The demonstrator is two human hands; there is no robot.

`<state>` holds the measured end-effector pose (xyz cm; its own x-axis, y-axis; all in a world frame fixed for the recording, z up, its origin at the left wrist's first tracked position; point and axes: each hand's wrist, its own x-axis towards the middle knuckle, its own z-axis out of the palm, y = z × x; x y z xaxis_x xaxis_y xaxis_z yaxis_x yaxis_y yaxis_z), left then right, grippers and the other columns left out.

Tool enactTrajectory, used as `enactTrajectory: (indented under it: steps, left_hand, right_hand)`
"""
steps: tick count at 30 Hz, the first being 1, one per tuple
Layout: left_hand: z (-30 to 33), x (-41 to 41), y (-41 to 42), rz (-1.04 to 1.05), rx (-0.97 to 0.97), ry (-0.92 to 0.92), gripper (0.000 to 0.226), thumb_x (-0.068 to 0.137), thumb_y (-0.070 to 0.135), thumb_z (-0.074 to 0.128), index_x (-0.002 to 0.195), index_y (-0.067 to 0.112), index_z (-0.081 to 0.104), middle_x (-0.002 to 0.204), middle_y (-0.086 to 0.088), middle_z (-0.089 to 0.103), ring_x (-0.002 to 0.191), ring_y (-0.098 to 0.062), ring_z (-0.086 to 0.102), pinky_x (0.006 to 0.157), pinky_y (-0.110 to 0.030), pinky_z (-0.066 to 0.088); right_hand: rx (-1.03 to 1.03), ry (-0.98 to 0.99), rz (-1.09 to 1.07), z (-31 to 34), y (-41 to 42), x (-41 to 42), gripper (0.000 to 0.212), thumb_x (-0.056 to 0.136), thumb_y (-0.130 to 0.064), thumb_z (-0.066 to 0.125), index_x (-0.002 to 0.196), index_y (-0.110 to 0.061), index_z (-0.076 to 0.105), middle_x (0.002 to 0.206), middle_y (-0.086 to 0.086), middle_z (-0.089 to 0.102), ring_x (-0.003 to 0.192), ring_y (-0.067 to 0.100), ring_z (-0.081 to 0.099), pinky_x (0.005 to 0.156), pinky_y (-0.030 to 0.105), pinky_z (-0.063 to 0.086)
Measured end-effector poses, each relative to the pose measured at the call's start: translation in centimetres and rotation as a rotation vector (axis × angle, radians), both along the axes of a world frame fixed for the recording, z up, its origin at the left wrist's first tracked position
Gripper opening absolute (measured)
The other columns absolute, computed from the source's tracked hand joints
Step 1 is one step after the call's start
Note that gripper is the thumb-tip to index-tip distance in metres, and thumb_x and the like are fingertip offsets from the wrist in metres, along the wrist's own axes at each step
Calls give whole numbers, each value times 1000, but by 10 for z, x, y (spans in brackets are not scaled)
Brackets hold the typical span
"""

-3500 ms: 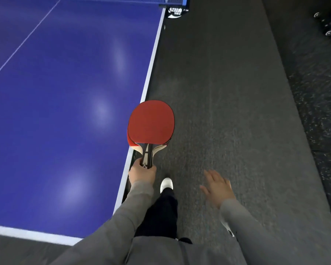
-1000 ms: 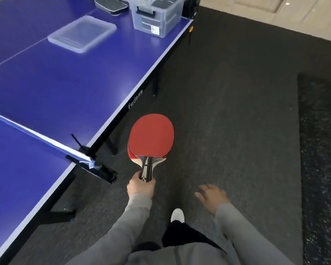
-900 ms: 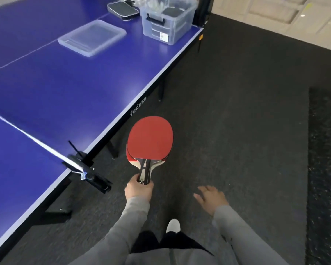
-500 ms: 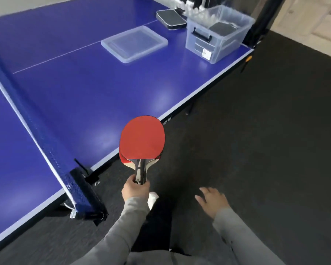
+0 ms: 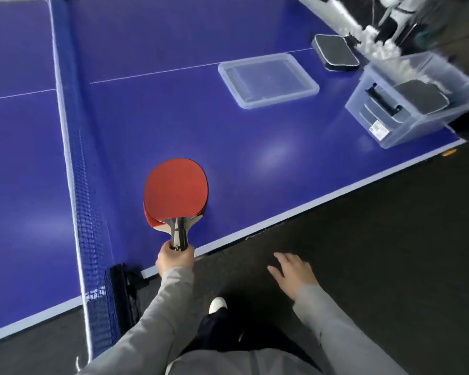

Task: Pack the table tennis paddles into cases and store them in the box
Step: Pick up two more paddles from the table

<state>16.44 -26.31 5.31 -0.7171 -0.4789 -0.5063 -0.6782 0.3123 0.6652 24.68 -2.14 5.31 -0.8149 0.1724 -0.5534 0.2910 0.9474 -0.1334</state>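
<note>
My left hand (image 5: 175, 259) grips the handles of two stacked red table tennis paddles (image 5: 176, 194), blades up, over the near edge of the blue table (image 5: 157, 125). My right hand (image 5: 293, 274) hangs open and empty over the dark floor, to the right of the paddles. At the table's far right corner stands a clear plastic box (image 5: 414, 104) with dark grey paddle cases (image 5: 419, 100) inside. Its clear lid (image 5: 268, 79) lies flat on the table to the left of it. Another dark case (image 5: 335, 53) lies behind the lid.
The blue net (image 5: 79, 169) crosses the table on my left, clamped at the near edge by a black post (image 5: 122, 288). Dark carpet (image 5: 377, 253) stretches to the right of the table. Blurred white shapes lie at the table's far right end.
I have walked past the net post and turned towards the table. The box, lid and case have come closer. The paddles now hang over the table instead of the floor.
</note>
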Motion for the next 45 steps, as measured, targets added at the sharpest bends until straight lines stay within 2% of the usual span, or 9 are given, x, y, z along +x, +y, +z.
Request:
enactTrajectory:
  steps: [4, 10, 14, 20, 25, 29, 36, 41, 45]
  left_hand:
    - [-12, -23, -15, 97, -33, -23, 5, 73, 16, 61, 74, 18, 56, 63, 2, 54, 73, -28, 53, 66, -31, 39]
    - [-28, -46, -31, 187, -42, -28, 7, 74, 15, 63, 80, 15, 59, 65, 0, 56, 69, -27, 56, 65, -30, 41]
    - [-38, -56, -32, 209, -58, -33, 8, 73, 13, 65, 78, 13, 59, 65, -2, 57, 68, -29, 54, 64, -30, 40]
    - [-46, -63, -28, 249, -81, -73, 8, 74, 13, 65, 75, 12, 58, 65, -3, 56, 68, -30, 54, 63, -31, 41]
    - [-46, -67, -24, 265, -152, -41, 7, 71, 7, 66, 77, 6, 62, 93, -5, 44, 73, -28, 50, 73, -31, 43]
    - [-49, -66, -29, 191, -235, -74, 17, 70, 7, 69, 85, 5, 62, 95, -8, 44, 74, -28, 49, 71, -29, 38]
    - [-56, -60, -33, 95, -281, -60, 33, 69, 7, 76, 97, -3, 62, 103, -16, 50, 89, -35, 56, 77, -37, 45]
    - [-54, -58, -37, 41, -277, -78, 47, 67, 18, 83, 105, -1, 61, 109, -16, 52, 102, -34, 53, 91, -40, 44]
    - [-44, -56, -37, 11, -260, -68, 68, 66, 24, 84, 123, 5, 54, 116, -14, 51, 111, -32, 50, 98, -39, 40]
  right_hand:
    - [-7, 28, 120, 0, -6, -43, 53, 100, -46, 33, 147, -21, 29, 149, 1, 37, 138, 18, 32, 112, 36, 27]
    - [20, 100, 293, -2, -7, -100, 55, 101, -45, 29, 150, -21, 21, 156, -1, 23, 144, 15, 21, 116, 34, 21]
    - [48, 102, 364, -4, -4, -130, 56, 101, -46, 27, 151, -22, 18, 158, -2, 17, 145, 16, 18, 115, 34, 22]
    - [31, 76, 448, -11, -4, -157, 57, 101, -47, 27, 151, -21, 17, 157, 0, 20, 145, 15, 18, 115, 33, 21]
    - [15, 69, 491, -16, -5, -169, 57, 101, -47, 27, 151, -20, 18, 157, 0, 21, 145, 15, 18, 115, 33, 21]
    - [13, 70, 516, -20, -6, -176, 57, 101, -47, 27, 151, -21, 18, 157, -2, 20, 145, 14, 17, 115, 33, 20]
    - [4, 62, 539, -29, -6, -178, 59, 101, -47, 26, 152, -21, 13, 161, 1, 8, 148, 17, 7, 118, 37, 16]
    - [27, 34, 555, -35, -8, -176, 60, 100, -48, 25, 152, -21, 12, 161, 2, 5, 149, 19, 4, 118, 38, 17]
    - [27, 38, 539, -37, -10, -176, 59, 100, -48, 26, 152, -21, 13, 161, 2, 6, 149, 19, 4, 118, 38, 18]
